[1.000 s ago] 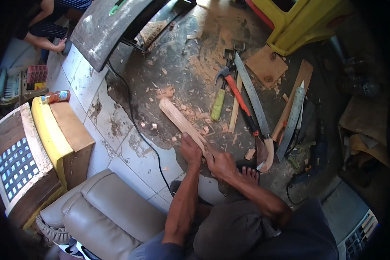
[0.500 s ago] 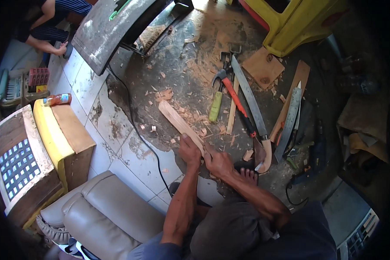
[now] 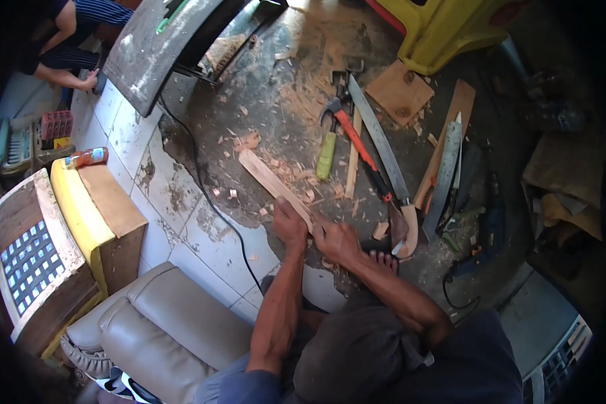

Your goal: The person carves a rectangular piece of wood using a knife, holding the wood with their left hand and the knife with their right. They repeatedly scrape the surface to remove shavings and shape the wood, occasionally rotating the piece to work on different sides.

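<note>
A pale, narrow wooden slat point(image 3: 266, 176) slants over the shaving-strewn floor, its far end pointing up and left. My left hand point(image 3: 290, 223) is closed around its lower part, thumb lying along the top face. Just right of it, my right hand point(image 3: 338, 242) is closed at the slat's near end, which the fingers partly hide. Whether a small tool is also in the right hand cannot be made out. Beyond the hands lie a claw hammer point(image 3: 357, 140) with a red and black handle, a green-handled tool point(image 3: 326, 156) and a long curved blade point(image 3: 382, 145) with a wooden grip.
Another long blade point(image 3: 444, 176), a wooden board point(image 3: 451, 138) and a blue power drill point(image 3: 495, 215) lie to the right. A black cord point(image 3: 202, 176) crosses the tiles. A beige cushioned seat point(image 3: 175, 323) stands near left, a yellow chair point(image 3: 444, 34) far right. Another person's hand point(image 3: 89, 81) shows far left.
The view has shifted slightly, moving the floor things up and left in the picture. Both hands keep their hold on the slat with little visible change.
</note>
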Demonstrator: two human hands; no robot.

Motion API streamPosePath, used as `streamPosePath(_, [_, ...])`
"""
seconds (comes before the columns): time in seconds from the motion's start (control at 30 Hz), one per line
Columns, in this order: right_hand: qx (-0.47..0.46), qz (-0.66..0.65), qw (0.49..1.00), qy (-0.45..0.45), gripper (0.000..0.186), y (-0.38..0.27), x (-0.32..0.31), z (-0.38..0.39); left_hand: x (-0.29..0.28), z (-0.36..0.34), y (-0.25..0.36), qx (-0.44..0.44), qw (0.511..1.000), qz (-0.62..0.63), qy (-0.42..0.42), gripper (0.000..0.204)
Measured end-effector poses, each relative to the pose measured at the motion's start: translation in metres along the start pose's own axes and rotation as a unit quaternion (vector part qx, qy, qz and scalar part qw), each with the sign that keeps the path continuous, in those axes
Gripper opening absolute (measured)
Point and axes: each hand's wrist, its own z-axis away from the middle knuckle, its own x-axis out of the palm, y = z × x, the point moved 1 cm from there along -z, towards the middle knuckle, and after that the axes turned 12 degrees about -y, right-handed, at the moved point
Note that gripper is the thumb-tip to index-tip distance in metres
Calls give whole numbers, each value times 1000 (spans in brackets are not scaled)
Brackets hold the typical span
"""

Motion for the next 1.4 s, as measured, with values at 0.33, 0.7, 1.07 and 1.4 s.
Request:
streamPosePath(0.33, [-23, 11, 999, 27, 41, 0, -1, 13, 3, -6, 11, -28, 999, 32, -20, 46])
streamPosePath(0.7, [-27, -9, 1000, 4, 35, 3, -11, 19, -5, -8, 19, -4, 1000, 9, -12, 49])
streamPosePath(1.07, [17, -27, 999, -18, 33, 6, -7, 15, 2, -13, 15, 6, 999, -36, -9, 47])
streamPosePath(1.4, [-15, -64, 997, -26, 36, 17, -10, 14, -6, -8, 17, -14, 999, -18, -43, 53])
